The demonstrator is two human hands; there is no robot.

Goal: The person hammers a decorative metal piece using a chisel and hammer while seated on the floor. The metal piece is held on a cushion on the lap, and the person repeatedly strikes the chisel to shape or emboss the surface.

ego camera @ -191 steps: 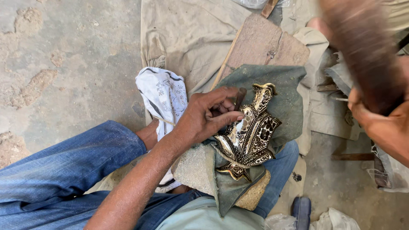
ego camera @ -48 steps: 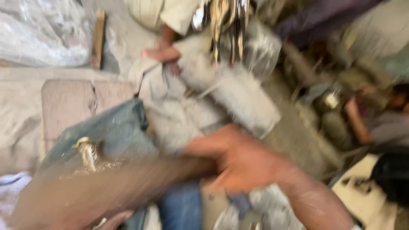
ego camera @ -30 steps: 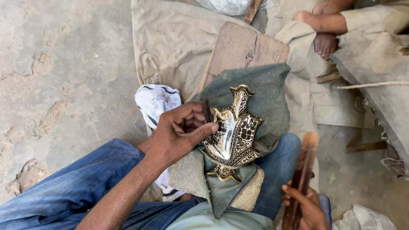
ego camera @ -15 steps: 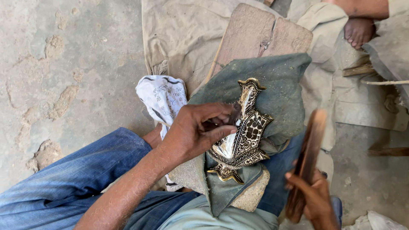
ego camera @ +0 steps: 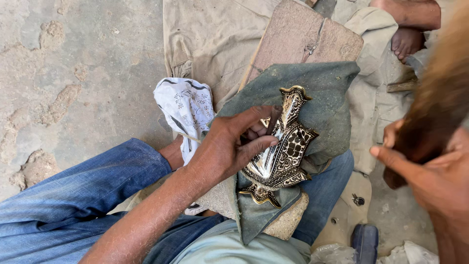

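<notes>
Head view, looking straight down at the lap. The left hand (ego camera: 234, 146) lies on an ornate metal piece (ego camera: 281, 146), fingers half curled: the thumb reaches across the upper part and the fingertips press its left edge, pinning it down rather than closing around it. The metal piece is dark and shiny with gold trim and a pierced, lattice-like pattern, narrow and pointed at the top, flaring at the bottom. It rests on a grey-green cloth (ego camera: 317, 93) draped over the person's right knee, on top of blue jeans (ego camera: 73, 195).

Off to the right, very close to the camera and blurred, the right hand (ego camera: 430, 176) is closed around a brown wooden handle (ego camera: 435, 112), the index finger stretched out along it. What the handle ends in, I cannot tell; it runs out of view at the top right.

Just left of the left hand, a white cloth with a dark print (ego camera: 188, 115) lies bunched up, touching the grey-green cloth. Above the knee, a flat wooden board (ego camera: 303, 39) sits partly under that cloth and lies on a beige sheet (ego camera: 210, 39) spread over the concrete floor (ego camera: 73, 73). At the top right, another person's bare foot (ego camera: 408, 41) rests on the beige sheet, well apart from the metal piece.
</notes>
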